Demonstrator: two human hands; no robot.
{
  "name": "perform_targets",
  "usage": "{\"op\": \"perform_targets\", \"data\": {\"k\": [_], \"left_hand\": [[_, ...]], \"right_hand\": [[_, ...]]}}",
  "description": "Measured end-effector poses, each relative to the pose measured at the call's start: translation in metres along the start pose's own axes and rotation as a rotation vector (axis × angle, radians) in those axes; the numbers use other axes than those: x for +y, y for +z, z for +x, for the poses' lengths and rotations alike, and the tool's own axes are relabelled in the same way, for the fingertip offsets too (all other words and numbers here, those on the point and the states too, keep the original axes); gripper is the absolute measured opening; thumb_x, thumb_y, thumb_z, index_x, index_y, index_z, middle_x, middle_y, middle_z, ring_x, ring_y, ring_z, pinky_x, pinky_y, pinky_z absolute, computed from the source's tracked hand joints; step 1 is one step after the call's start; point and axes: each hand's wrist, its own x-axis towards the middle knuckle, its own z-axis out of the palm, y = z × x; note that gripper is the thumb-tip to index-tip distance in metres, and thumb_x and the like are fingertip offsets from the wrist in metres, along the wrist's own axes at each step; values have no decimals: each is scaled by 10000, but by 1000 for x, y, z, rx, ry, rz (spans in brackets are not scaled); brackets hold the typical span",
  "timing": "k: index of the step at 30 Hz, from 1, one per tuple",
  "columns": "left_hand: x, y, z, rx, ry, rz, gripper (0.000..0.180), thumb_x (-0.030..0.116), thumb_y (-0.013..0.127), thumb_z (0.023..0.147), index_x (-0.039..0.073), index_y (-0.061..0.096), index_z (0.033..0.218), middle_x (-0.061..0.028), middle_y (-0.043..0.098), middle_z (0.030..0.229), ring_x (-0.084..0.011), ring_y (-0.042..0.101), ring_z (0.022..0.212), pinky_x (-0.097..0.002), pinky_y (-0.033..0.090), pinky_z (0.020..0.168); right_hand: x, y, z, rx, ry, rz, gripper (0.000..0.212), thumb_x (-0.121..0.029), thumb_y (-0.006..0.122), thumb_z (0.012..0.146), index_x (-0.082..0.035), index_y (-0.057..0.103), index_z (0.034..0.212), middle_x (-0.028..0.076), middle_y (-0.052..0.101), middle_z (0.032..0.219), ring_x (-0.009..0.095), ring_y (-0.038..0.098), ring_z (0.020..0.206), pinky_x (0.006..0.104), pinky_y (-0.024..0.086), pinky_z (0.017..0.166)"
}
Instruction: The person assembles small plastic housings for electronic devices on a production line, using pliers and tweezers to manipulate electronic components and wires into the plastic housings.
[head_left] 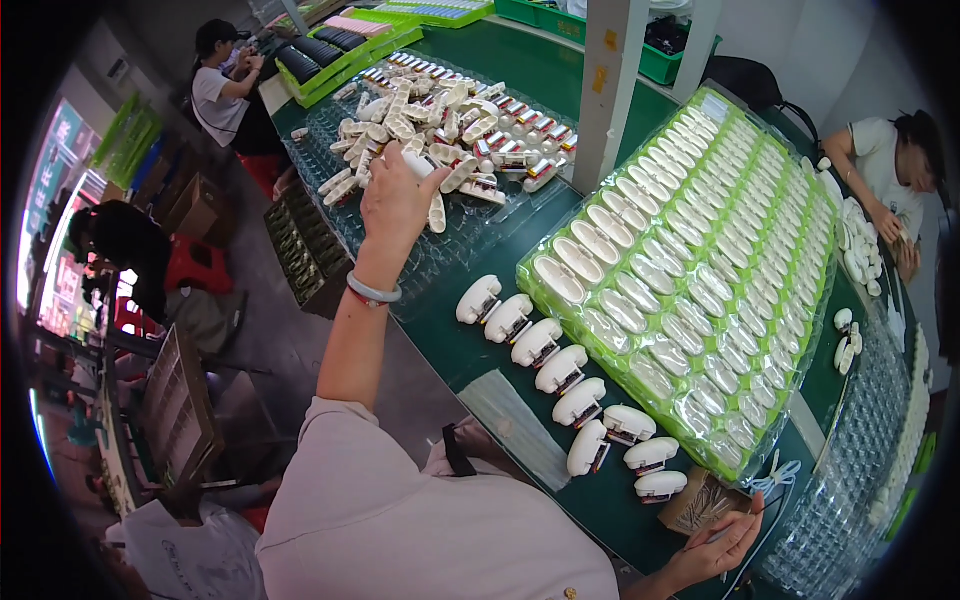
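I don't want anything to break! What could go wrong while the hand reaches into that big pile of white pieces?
The left hand is pulling a white piece from a loose pile; neighbours might get knocked and slide off. The reaching forearm passes close to the row of white cases near the green table's edge, so a careless sweep might push some to the floor.

We see the left hand reaching into the heap of white parts at the tabletop's far-left edge, gripping one
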Motion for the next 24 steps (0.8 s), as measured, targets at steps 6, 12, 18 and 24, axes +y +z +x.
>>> {"op": "perform_targets", "data": {"k": [6, 12, 18, 24], "left_hand": [[-14, 15, 8, -177, -67, -155, 580, 312, 710, 703, 35, 442, 1136, -197, 620, 889, -336, 612, 820, -417, 476, 714], [-24, 14, 0, -183, -105, -616, 547, 180, 700, 699, 68, 430, 1161, -143, 633, 847, -223, 645, 720, -320, 500, 671], [46, -69, -81, -934, 379, -1093, 531, 103, 696, 695, 25, 462, 1165, -114, 607, 926, -161, 623, 786, -264, 501, 705], [73, -68, -161, -1334, 845, -1065, 460, 162, 602, 764, 80, 456, 1193, -98, 500, 1054, -276, 590, 755, -346, 485, 625]], "right_hand": [[-7, 12, 0, 1, 6, -87, 335, -142, 370, 956, 54, 416, 1224, -31, 350, 613, -4, 214, 365, 162, 149, 293], [-4, 16, 3, -50, -29, -84, 334, -137, 364, 958, 63, 415, 1220, -28, 353, 610, -3, 213, 359, 165, 150, 290], [-9, 24, 3, -1, 0, -120, 334, -132, 358, 958, 74, 416, 1215, -22, 354, 606, -3, 213, 358, 163, 153, 296], [-10, 18, -5, -88, -29, -12, 327, -135, 363, 958, 68, 427, 1206, -20, 360, 600, 0, 227, 354, 165, 149, 298]]}}
